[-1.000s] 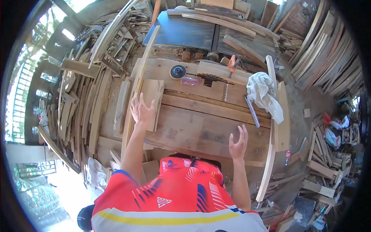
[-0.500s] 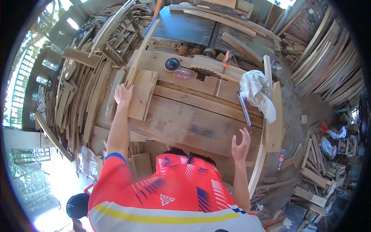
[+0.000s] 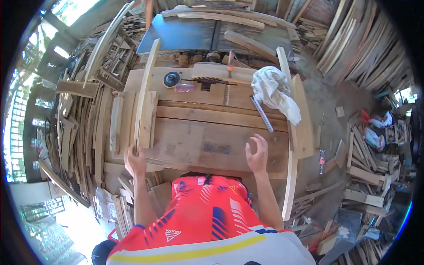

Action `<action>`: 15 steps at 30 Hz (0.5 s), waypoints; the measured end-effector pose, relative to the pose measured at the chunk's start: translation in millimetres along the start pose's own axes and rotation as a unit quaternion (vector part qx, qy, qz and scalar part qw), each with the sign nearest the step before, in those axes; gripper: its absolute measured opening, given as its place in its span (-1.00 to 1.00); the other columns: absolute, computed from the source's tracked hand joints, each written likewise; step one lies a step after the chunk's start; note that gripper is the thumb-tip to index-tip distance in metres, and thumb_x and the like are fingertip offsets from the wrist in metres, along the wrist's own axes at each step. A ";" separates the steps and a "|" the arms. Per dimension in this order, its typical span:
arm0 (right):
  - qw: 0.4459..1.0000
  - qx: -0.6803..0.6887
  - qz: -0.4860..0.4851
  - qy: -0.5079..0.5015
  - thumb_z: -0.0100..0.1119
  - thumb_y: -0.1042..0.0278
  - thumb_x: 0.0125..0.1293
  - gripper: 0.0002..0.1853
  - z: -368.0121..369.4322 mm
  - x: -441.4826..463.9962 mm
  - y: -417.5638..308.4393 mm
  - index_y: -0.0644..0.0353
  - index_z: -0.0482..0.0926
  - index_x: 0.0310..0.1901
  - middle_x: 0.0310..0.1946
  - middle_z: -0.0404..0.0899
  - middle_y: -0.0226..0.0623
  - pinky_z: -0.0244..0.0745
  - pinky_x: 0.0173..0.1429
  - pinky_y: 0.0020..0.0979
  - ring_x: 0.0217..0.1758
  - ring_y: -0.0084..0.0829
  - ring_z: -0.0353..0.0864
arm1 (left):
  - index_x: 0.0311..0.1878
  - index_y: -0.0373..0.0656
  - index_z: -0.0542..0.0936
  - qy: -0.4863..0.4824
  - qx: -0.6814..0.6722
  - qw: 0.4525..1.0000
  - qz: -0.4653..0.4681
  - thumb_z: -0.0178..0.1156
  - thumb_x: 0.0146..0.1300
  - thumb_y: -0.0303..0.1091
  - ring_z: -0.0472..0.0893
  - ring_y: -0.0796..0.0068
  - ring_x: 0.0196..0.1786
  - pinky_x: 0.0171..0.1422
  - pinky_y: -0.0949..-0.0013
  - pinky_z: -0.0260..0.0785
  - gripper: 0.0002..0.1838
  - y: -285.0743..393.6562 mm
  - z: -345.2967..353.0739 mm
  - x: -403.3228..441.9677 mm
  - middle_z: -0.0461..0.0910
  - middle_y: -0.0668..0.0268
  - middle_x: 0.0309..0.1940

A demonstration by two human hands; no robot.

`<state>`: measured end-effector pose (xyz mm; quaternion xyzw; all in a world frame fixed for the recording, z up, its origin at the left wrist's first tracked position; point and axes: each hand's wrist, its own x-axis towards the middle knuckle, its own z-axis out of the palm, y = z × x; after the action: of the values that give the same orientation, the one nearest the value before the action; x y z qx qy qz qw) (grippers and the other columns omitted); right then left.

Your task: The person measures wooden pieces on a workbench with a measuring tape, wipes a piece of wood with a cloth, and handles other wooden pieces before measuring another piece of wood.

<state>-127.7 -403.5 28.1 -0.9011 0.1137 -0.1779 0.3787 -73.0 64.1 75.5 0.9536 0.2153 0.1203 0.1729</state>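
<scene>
Presently, we note the left hand (image 3: 135, 161) closed on the near end of 1 long, pale wooden strip (image 3: 145, 88), left of frame centre, now drawn nearer: repositioning appears underway. The right hand (image 3: 257, 154), half-open, holds nothing.

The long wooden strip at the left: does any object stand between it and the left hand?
Nothing visible does: the left hand is at the near end of the long wooden strip. The white cloth lies away from both, on the right side of the workbench.
</scene>
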 end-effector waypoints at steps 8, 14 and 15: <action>0.995 0.088 -0.007 0.054 0.22 0.31 0.57 -0.82 -18.2 52.6 27.3 0.24 0.67 -0.04 -0.01 0.71 -0.12 0.50 0.33 -0.15 0.15 -0.07 0.66 | 0.13 -0.30 0.71 -0.018 -0.085 0.985 0.151 0.42 0.31 -0.53 0.71 0.15 -0.08 0.09 0.20 0.58 -0.67 -38.0 -90.4 -53.8 0.69 0.16 -0.07; 0.998 -0.029 0.008 0.047 0.42 0.24 0.42 -0.75 0.1 94.2 120.8 0.18 0.73 0.00 -0.11 0.67 -0.16 0.53 0.15 -0.16 0.00 -0.16 0.64 | 0.10 -0.40 0.67 -0.088 -0.115 0.976 0.160 0.42 0.25 -0.57 0.60 0.19 0.14 0.22 0.25 0.50 -0.66 -83.3 -156.7 -35.7 0.62 0.12 0.03; 0.995 -0.087 -0.022 0.047 0.46 0.23 0.38 -0.72 6.4 97.6 135.4 0.17 0.74 0.02 -0.12 0.67 -0.18 0.54 0.13 -0.19 -0.02 -0.20 0.63 | 0.09 -0.40 0.67 -0.117 -0.118 0.976 0.141 0.43 0.23 -0.56 0.60 0.19 0.13 0.22 0.24 0.50 -0.64 -75.9 -169.9 -33.7 0.62 0.13 0.03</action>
<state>-45.8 -525.6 -51.2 -0.9237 0.1268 -0.2176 0.2888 -182.2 160.4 196.1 0.9546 0.0412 0.0554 0.2898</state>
